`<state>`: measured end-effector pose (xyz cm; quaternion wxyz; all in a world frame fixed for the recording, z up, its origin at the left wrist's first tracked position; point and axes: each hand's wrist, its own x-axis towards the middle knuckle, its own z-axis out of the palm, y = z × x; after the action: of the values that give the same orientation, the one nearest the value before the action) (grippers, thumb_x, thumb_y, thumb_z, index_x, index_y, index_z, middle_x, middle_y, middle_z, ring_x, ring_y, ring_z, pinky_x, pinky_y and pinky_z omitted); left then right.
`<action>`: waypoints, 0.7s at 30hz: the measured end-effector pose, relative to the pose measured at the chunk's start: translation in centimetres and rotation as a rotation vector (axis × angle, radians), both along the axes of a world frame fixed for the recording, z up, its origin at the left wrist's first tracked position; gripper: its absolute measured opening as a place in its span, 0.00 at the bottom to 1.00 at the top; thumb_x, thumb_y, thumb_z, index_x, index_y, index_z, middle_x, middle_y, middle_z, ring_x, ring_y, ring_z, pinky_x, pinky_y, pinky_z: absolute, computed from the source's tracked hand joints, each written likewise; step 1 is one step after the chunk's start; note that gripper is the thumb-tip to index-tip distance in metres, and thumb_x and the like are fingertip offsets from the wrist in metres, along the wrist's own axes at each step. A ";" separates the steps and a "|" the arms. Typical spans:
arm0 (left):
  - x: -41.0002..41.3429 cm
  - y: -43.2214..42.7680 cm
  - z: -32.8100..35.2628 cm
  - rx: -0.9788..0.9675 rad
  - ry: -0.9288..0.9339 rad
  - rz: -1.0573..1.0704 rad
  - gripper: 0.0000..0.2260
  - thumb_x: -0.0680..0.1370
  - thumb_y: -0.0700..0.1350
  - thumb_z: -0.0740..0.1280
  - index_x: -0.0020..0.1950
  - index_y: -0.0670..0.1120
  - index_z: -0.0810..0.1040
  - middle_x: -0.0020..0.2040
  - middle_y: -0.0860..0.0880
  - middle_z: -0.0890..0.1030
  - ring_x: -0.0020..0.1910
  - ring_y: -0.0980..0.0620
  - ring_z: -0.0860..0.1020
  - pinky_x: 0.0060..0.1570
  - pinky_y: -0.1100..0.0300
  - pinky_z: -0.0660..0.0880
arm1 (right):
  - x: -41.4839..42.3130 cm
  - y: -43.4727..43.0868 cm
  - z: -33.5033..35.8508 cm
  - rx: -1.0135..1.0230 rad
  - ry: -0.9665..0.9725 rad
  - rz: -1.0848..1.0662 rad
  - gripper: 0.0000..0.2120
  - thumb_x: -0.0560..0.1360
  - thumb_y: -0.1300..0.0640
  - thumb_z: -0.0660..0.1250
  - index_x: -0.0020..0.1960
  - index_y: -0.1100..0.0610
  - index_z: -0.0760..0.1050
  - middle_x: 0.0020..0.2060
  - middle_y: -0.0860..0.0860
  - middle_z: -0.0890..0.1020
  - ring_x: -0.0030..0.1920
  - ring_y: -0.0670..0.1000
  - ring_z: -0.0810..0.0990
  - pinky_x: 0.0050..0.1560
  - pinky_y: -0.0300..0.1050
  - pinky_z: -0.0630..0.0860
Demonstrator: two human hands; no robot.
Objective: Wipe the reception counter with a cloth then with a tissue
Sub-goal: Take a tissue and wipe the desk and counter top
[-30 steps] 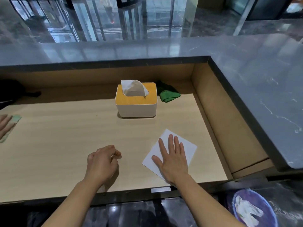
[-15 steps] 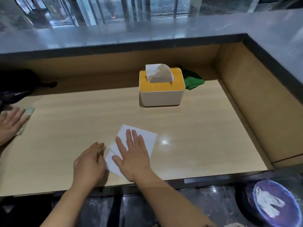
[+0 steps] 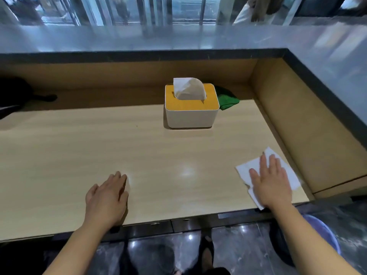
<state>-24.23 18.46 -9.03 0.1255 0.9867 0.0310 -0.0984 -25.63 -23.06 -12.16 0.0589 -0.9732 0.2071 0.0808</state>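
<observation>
Right hand (image 3: pixel 271 181) flat on a white tissue (image 3: pixel 246 171), fingers (image 3: pixel 263 162) spread wide and pressing it against the wooden surface (image 3: pixel 83 147) at its near right corner, just beside the side wall. Left hand (image 3: pixel 106 197) resting palm-down near the front edge, well apart from the tissue, fingers loosely together and holding nothing. Tissue box (image 3: pixel 191 108) with an orange lid standing toward the back, one sheet poking up from its slot. Green cloth (image 3: pixel 227 99) bunched behind the box, touching its right rear corner (untouched now, so the cloth pass looks finished and the tissue pass under way, as a judgement).

Thin, soft and very light, that tissue: likely to crumple, roll or tear if dragged by one corner, especially over any damp patch. Best handled under a broad flat palm with even, moderate pressure, weight centred on the sheet so the loose edges trail rather than fold under. Near edge already lying at the surface's front lip, so some risk of slipping off.
</observation>
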 end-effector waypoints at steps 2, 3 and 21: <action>0.2 0.4 0.0 0.001 -0.009 -0.023 0.23 0.80 0.46 0.58 0.75 0.54 0.62 0.77 0.55 0.59 0.76 0.57 0.56 0.72 0.54 0.50 | 0.3 0.4 -0.1 -0.023 -0.032 -0.087 0.32 0.81 0.43 0.43 0.78 0.59 0.41 0.78 0.59 0.44 0.77 0.56 0.42 0.76 0.53 0.44; 0.2 0.5 -0.1 -0.007 -0.014 -0.030 0.23 0.80 0.44 0.58 0.75 0.54 0.63 0.77 0.55 0.60 0.76 0.56 0.57 0.72 0.53 0.50 | 0.5 1.6 0.0 -0.014 -0.049 -0.138 0.32 0.81 0.45 0.44 0.78 0.61 0.41 0.78 0.60 0.45 0.77 0.57 0.42 0.76 0.53 0.43; -1.3 3.6 -1.4 0.004 -0.102 -0.007 0.28 0.73 0.35 0.60 0.73 0.48 0.67 0.76 0.49 0.62 0.75 0.55 0.59 0.71 0.53 0.56 | 7.7 29.9 -0.3 0.117 -0.002 0.935 0.29 0.83 0.46 0.41 0.78 0.58 0.39 0.77 0.54 0.38 0.76 0.51 0.34 0.75 0.47 0.35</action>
<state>-25.54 22.09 -10.46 0.1247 0.9908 0.0213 -0.0485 -17.97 6.85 -12.46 0.0712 -0.9572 -0.2586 0.1092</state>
